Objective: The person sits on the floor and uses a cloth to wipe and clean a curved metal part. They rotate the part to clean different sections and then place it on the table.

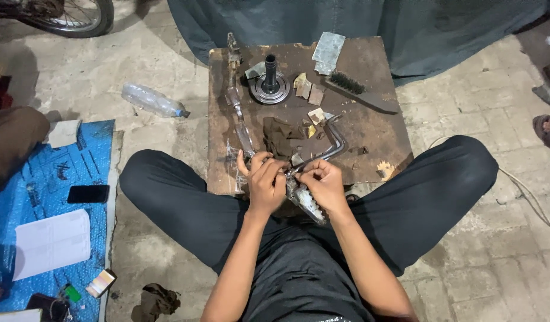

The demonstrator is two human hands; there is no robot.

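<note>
Item: bent metal lever point(322, 156), toothed end in lap, rod end over the counter point(370, 119).
L hand point(264, 179) & R hand point(325, 182): both closed on lever w/ scrap of abrasive paper.
Status, est.: rubbing mid-way; grime left.
Beyond: dark rag point(279, 137), paper scraps, round hub part point(269, 86), brush point(361, 90), all untouched.

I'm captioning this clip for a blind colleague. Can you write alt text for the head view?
Seated cross-legged on a paved floor, a person grips a bent metal lever with both the left hand and right hand over a worn board holding a wire brush and flanged shaft.
</note>
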